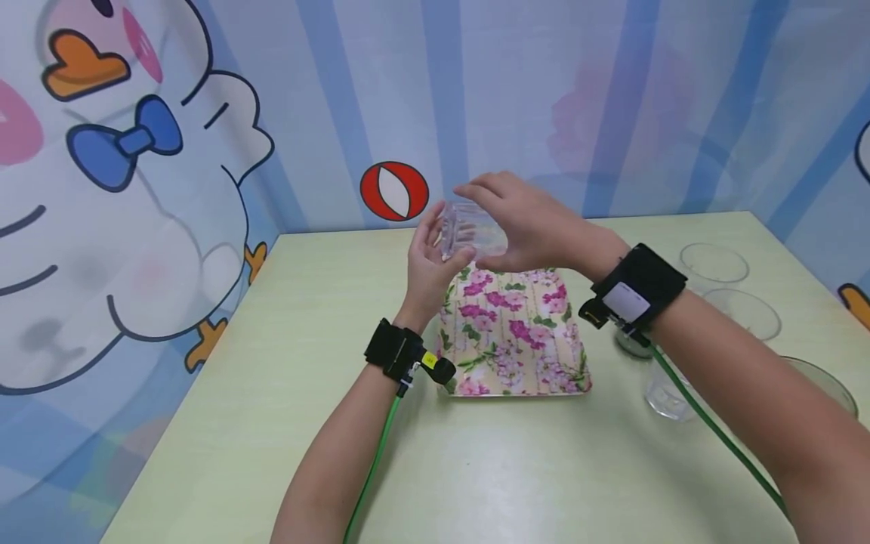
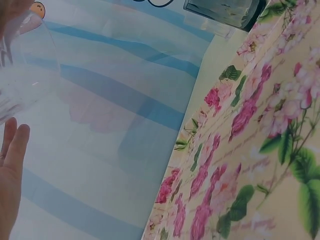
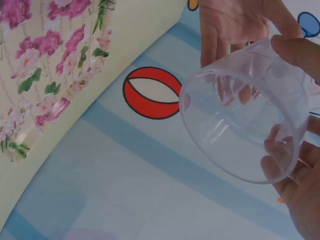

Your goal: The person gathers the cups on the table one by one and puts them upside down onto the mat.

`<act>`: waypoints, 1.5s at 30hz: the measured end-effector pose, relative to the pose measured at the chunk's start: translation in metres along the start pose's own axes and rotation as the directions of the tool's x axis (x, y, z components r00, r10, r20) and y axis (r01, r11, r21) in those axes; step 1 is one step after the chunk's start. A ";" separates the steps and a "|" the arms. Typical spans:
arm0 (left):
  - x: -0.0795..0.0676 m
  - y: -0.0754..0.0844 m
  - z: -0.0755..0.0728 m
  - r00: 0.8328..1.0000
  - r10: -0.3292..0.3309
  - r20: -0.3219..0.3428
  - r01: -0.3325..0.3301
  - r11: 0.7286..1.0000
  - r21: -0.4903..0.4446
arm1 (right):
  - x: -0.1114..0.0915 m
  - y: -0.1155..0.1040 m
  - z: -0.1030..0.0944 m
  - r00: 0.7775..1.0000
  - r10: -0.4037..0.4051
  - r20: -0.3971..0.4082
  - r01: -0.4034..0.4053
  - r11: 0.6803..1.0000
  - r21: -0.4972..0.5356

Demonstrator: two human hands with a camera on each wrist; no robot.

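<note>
A clear plastic cup (image 1: 476, 229) is held sideways above the far end of the table, its mouth turned to the right. My left hand (image 1: 435, 261) grips it round the base end, with the thumb in front and the fingers behind. My right hand (image 1: 530, 223) spans the cup near its mouth, fingers over the top and thumb below. In the right wrist view the open rim of the cup (image 3: 240, 130) faces the camera, and nothing shows inside. The left wrist view catches part of the cup (image 2: 37, 70) at its left edge.
Below the hands lies a floral-patterned rectangular piece (image 1: 510, 332) on the pale table (image 1: 299, 423). To the right, partly behind my forearm, stand a clear cup (image 1: 669, 397), a large clear round vessel (image 1: 832, 378) and other clear round-rimmed vessels. A printed curtain (image 1: 516, 91) hangs behind.
</note>
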State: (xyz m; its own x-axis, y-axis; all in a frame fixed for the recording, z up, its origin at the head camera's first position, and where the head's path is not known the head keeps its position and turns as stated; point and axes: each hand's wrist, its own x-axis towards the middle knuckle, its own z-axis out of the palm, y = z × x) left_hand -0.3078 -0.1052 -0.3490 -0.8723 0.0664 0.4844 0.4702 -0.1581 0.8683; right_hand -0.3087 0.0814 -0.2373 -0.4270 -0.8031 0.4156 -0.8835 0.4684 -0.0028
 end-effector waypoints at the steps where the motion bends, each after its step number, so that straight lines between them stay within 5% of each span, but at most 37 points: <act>1: 0.000 0.000 0.000 1.000 -0.002 0.001 0.002 1.000 0.006 | 0.000 0.000 0.001 1.000 0.003 0.001 -0.003 1.000 -0.002; 30: 0.000 0.004 0.004 1.000 -0.001 -0.011 0.001 1.000 -0.027 | -0.006 0.002 0.009 0.995 0.028 -0.092 -0.026 1.000 0.013; 45: -0.006 0.000 0.003 1.000 -0.017 0.005 0.017 0.998 -0.066 | -0.015 0.002 0.030 0.960 0.207 -0.186 -0.172 0.966 0.191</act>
State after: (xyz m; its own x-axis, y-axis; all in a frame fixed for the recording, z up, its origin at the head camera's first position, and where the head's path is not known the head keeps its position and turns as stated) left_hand -0.3026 -0.1027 -0.3517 -0.8793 0.0737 0.4705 0.4456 -0.2213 0.8674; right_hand -0.3099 0.0835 -0.2707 -0.5577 -0.6057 0.5676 -0.8173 0.5202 -0.2479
